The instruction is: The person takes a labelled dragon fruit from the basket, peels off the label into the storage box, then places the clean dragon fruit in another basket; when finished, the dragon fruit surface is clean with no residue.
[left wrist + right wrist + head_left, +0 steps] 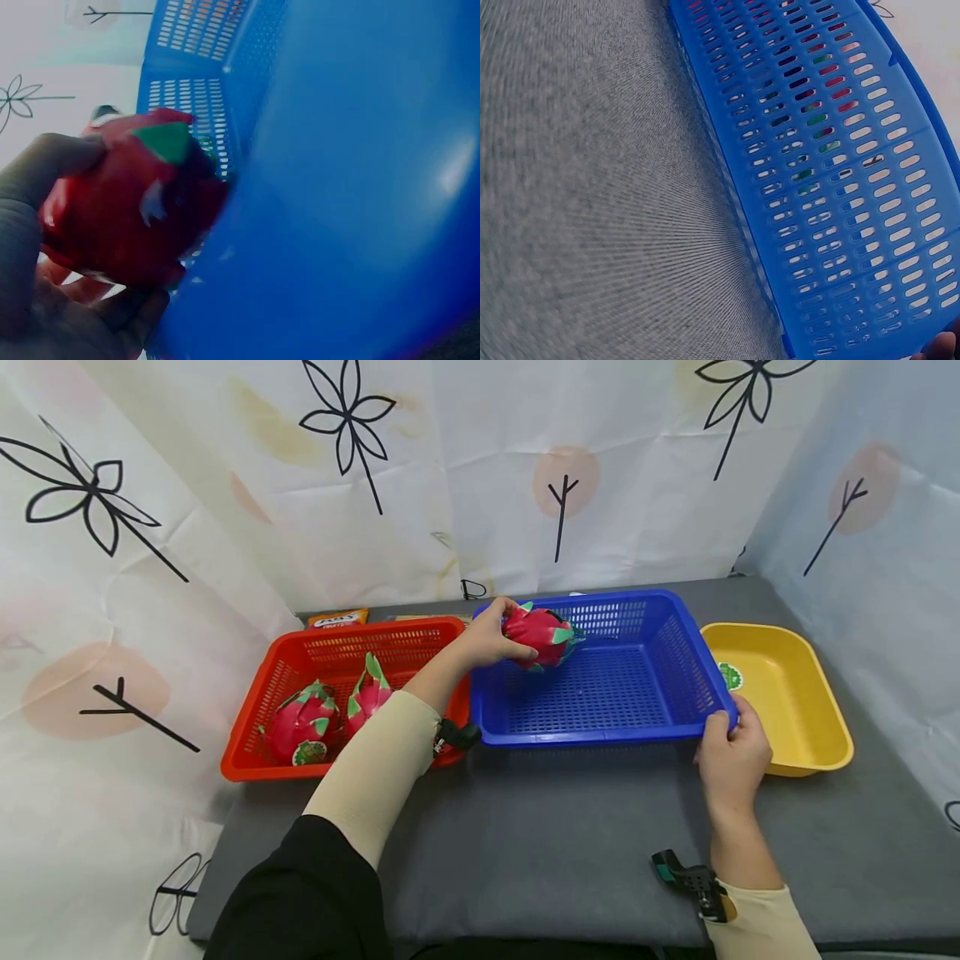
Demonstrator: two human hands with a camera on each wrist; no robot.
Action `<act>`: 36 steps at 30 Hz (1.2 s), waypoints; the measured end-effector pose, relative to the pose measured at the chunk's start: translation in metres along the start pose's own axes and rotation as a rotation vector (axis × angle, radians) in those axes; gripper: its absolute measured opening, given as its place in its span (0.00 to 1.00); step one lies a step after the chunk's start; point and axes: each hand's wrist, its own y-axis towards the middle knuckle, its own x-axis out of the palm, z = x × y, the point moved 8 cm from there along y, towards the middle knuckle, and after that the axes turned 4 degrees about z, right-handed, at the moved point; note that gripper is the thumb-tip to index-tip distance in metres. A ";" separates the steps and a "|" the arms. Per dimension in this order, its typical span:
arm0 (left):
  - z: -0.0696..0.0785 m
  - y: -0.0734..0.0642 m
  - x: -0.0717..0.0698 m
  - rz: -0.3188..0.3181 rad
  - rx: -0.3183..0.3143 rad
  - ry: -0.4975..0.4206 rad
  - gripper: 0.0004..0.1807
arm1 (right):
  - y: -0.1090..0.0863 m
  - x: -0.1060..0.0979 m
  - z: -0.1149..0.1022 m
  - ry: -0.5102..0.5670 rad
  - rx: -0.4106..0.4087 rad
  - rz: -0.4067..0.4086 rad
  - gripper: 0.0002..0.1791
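One dragon fruit (542, 637), pink-red with green scales, is in my left hand (491, 639), above the left part of the blue basket (585, 697). My thumb lies on one side of it and my fingers bend round the other, so this grip is clamped on the fruit; its green-tipped end points to the right. My right hand (731, 752) pinches the blue basket at its near right corner, thumb and fingers closed on the rim. From the right wrist, the slotted wall shows, with red and green patches seen through the slots.

To the left, just beside the blue basket, is the red basket (405, 652). Two more fruits lie in it: the rounder one (300, 731) at the left bears a green label, and the other (366, 697), partly hidden by my arm, points a green tip upward. An orange packet (337, 619) lies behind the red basket. On the right is the yellow tub (795, 693), a round green-and-white sticker (730, 676) near its left edge. Everything sits on a grey table (555, 835).
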 end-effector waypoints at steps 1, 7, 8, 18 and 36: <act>0.000 0.000 0.002 -0.016 0.006 0.034 0.41 | 0.000 0.000 0.000 -0.004 -0.001 0.000 0.21; -0.003 0.000 0.012 -0.074 0.030 0.205 0.42 | 0.001 -0.001 -0.001 -0.015 -0.010 0.006 0.21; -0.002 0.000 0.012 -0.076 0.036 0.225 0.42 | 0.001 -0.001 -0.001 -0.014 -0.010 0.006 0.21; -0.002 0.000 0.019 -0.108 0.066 0.555 0.45 | 0.000 0.000 0.000 -0.013 -0.003 -0.011 0.21; 0.004 -0.001 0.018 -0.033 0.071 0.579 0.42 | 0.000 0.001 0.003 -0.021 0.000 -0.019 0.21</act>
